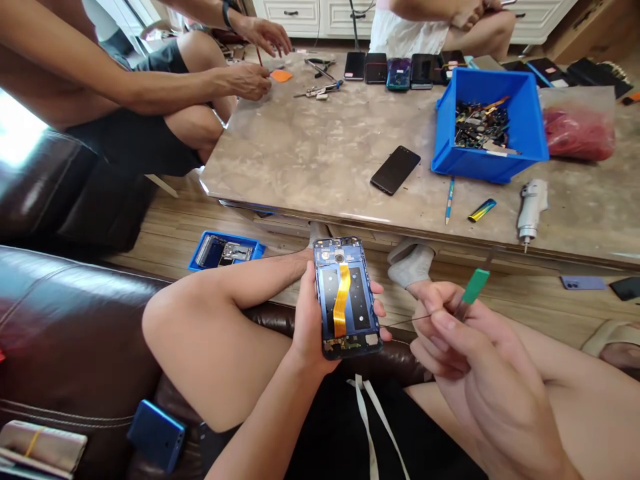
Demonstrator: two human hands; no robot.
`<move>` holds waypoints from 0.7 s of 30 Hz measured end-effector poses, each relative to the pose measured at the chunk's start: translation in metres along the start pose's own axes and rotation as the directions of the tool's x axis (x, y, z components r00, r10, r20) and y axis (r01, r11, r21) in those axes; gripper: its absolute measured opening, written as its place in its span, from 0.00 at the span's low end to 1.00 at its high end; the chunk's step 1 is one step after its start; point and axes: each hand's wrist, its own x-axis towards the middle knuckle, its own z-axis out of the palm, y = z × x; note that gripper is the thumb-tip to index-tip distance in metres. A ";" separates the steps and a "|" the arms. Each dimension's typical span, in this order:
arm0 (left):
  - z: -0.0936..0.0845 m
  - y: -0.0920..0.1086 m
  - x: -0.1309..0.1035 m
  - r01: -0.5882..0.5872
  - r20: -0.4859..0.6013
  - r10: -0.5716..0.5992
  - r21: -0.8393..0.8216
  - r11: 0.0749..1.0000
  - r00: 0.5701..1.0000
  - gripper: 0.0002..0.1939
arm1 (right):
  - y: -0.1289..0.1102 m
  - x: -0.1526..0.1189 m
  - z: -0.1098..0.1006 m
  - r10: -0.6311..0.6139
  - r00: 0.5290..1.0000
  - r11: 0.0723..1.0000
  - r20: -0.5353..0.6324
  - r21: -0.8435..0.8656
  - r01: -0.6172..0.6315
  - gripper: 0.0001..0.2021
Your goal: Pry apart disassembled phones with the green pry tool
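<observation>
A smartphone [361, 293] with its back cover off lies in my left hand [306, 323], thumb along one edge and fingertips round the other. Its inside faces up, with an orange flex cable [342, 300] running down the middle from below the round camera opening. Beside it, to the right, my right hand [480, 353] pinches a thin metal tool with a green end [474, 287]. A slim dark tip sticks out from those fingers towards the phone, apart from its inner face. The tool's exact kind is unclear because my fingers cover its middle.
On the table [300, 153] stand a blue bin [493, 163] of small parts, a black phone [396, 171], a pencil [449, 200], a lighter-like object [482, 210] and a white electric screwdriver [533, 207]. Another person's hands [255, 81] work at the far left.
</observation>
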 end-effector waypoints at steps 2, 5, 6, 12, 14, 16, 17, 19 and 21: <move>0.000 0.000 0.001 0.016 0.014 -0.016 -0.011 1.000 1.000 0.44 | -0.001 0.001 0.000 0.027 0.999 0.999 -0.037 0.045 -0.025 0.07; -0.001 0.000 0.002 0.004 0.003 -0.004 -0.041 0.999 1.000 0.44 | -0.003 0.002 -0.001 0.032 0.997 0.995 -0.065 0.095 -0.026 0.07; -0.002 0.000 0.003 -0.001 0.002 0.001 -0.042 0.999 1.000 0.44 | -0.003 0.003 -0.001 0.032 0.997 0.994 -0.066 0.106 -0.025 0.07; -0.002 0.002 0.004 -0.025 0.001 0.025 -0.006 1.000 1.000 0.44 | -0.004 0.000 -0.001 0.024 0.998 0.991 -0.062 0.134 -0.016 0.06; -0.002 0.002 0.004 -0.045 -0.012 0.045 0.004 0.999 0.999 0.44 | -0.005 -0.002 0.000 0.022 0.999 0.994 -0.050 0.110 -0.016 0.06; -0.002 0.001 0.005 -0.077 -0.048 0.077 0.011 0.997 0.996 0.43 | -0.009 -0.005 0.002 0.022 0.999 0.996 -0.038 0.085 -0.019 0.06; -0.003 0.000 0.005 -0.099 -0.079 0.100 0.015 0.995 0.992 0.42 | -0.011 -0.005 0.002 0.022 0.999 0.996 -0.030 0.082 -0.019 0.07; -0.008 0.001 0.007 -0.148 -0.157 0.151 0.029 0.989 0.976 0.39 | -0.016 -0.005 0.002 -0.002 1.000 0.997 -0.025 0.078 0.004 0.08; -0.013 0.002 0.008 -0.177 -0.219 0.181 0.039 0.983 0.959 0.37 | -0.021 -0.002 0.000 -0.061 0.996 0.998 -0.068 0.023 0.063 0.09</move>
